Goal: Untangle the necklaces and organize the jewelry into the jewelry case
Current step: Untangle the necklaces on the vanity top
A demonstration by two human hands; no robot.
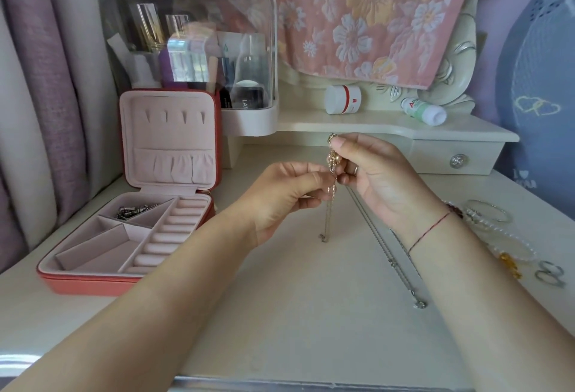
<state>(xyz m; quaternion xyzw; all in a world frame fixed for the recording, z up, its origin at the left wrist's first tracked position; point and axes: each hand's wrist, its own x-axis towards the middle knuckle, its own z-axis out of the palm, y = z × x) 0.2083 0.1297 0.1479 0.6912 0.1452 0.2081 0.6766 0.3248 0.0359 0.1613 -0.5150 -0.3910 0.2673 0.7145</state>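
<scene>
Gold chain [332, 161], knotted around small beads, hangs between a person's hands above a cream dressing table [280, 304]. The right hand [379, 180] pinches its top between thumb and forefinger, and the left hand [280, 201] pinches the strands just below. A silver chain [395, 264] trails toward 5 o'clock. The open jewelry case [93, 251] sits at 9 o'clock, bracelets [497, 223] and rings [550, 273] at 4 o'clock. The knot likely yields best to loops teased apart with slack; hard pulling would tighten it.
</scene>
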